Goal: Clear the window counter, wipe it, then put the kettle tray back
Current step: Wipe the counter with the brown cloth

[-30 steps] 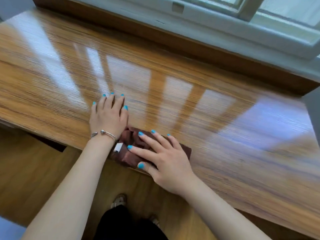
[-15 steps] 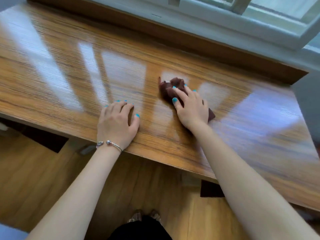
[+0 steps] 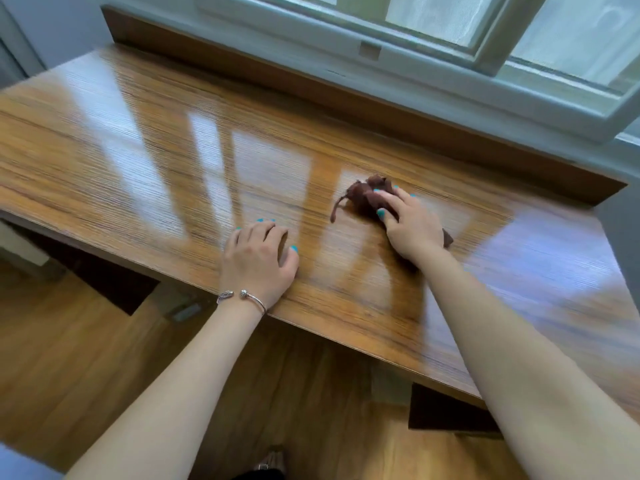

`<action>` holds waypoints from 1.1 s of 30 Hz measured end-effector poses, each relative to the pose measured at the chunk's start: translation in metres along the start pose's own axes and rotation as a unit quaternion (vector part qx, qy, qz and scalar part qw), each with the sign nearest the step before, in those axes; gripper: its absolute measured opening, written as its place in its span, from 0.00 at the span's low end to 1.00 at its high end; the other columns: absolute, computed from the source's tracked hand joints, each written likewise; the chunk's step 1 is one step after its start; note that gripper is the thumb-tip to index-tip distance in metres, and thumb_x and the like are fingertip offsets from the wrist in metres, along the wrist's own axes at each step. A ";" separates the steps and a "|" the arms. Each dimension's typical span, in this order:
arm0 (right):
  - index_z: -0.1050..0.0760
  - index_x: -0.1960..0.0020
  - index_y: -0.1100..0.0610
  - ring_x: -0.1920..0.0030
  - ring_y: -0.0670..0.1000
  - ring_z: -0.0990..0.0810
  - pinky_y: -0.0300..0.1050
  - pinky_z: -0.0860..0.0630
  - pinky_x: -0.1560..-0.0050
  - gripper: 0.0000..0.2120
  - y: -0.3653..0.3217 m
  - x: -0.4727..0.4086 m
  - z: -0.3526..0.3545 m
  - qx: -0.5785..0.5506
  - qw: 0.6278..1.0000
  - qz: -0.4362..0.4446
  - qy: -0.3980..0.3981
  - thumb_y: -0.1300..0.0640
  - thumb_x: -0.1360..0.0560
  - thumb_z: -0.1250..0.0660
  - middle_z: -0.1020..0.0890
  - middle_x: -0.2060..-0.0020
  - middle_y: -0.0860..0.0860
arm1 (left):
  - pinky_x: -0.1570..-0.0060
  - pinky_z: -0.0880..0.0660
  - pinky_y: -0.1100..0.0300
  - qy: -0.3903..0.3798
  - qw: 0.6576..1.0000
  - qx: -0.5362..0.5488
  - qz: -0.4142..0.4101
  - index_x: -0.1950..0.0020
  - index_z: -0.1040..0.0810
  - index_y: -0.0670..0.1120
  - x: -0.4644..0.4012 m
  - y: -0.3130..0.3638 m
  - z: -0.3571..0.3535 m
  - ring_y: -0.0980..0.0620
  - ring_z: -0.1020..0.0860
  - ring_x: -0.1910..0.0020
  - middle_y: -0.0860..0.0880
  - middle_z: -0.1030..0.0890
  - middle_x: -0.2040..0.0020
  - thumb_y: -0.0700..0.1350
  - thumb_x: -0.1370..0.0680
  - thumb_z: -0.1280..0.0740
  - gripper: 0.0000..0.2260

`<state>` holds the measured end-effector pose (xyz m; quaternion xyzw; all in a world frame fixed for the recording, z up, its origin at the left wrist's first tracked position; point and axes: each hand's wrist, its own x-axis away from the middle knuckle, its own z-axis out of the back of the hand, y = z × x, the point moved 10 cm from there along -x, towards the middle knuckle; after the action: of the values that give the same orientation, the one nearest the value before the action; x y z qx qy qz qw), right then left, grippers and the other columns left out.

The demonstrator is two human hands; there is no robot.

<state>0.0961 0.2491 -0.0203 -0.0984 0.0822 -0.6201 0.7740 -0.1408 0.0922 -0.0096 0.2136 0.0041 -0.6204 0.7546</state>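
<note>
The glossy wooden window counter (image 3: 145,140) fills the view, with window light reflected on it. My right hand (image 3: 412,225) presses a crumpled dark brown cloth (image 3: 363,197) flat on the counter's middle right; part of the cloth pokes out beyond my fingertips and a corner shows behind my wrist. My left hand (image 3: 258,261) rests palm down near the front edge, fingers slightly curled, holding nothing. A silver bracelet circles that wrist. No kettle tray is in view.
A raised wooden ledge (image 3: 346,98) and the grey window frame (image 3: 450,57) run along the back. The counter ends at a wall on the right. Wooden floor (image 3: 69,358) lies below the front edge, with dark openings under the counter.
My right hand slid the cloth from the front edge beside my left hand out to the middle right of the counter. My left hand stayed planted near the edge.
</note>
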 end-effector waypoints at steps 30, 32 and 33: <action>0.38 0.28 0.34 0.24 0.51 0.43 0.55 0.44 0.27 0.19 0.085 0.050 0.024 0.024 0.997 0.062 -0.032 0.42 0.18 0.48 0.39 0.24 0.43 | 0.34 0.34 0.47 0.014 0.999 0.032 0.027 0.38 0.22 0.46 0.030 0.137 -0.042 0.43 0.28 0.37 0.44 0.23 0.39 0.45 0.23 0.36 0.14; 0.37 0.28 0.34 0.24 0.51 0.41 0.54 0.43 0.28 0.20 0.078 0.116 0.022 0.020 0.995 0.093 -0.028 0.39 0.20 0.49 0.37 0.24 0.42 | 0.34 0.35 0.46 0.000 0.999 0.028 0.029 0.38 0.23 0.47 0.031 0.139 -0.044 0.43 0.29 0.35 0.43 0.24 0.38 0.48 0.22 0.37 0.15; 0.37 0.28 0.34 0.24 0.50 0.40 0.54 0.42 0.28 0.21 0.073 0.149 0.022 0.012 0.994 0.109 -0.028 0.38 0.21 0.50 0.36 0.25 0.41 | 0.34 0.35 0.45 -0.005 0.999 0.021 0.026 0.37 0.23 0.47 0.031 0.140 -0.045 0.42 0.29 0.35 0.43 0.24 0.38 0.50 0.23 0.36 0.16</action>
<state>0.2032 0.1203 -0.0184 -0.0966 0.0630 -0.5304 0.8399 0.0089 0.0976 -0.0145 0.2261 -0.0185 -0.6014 0.7661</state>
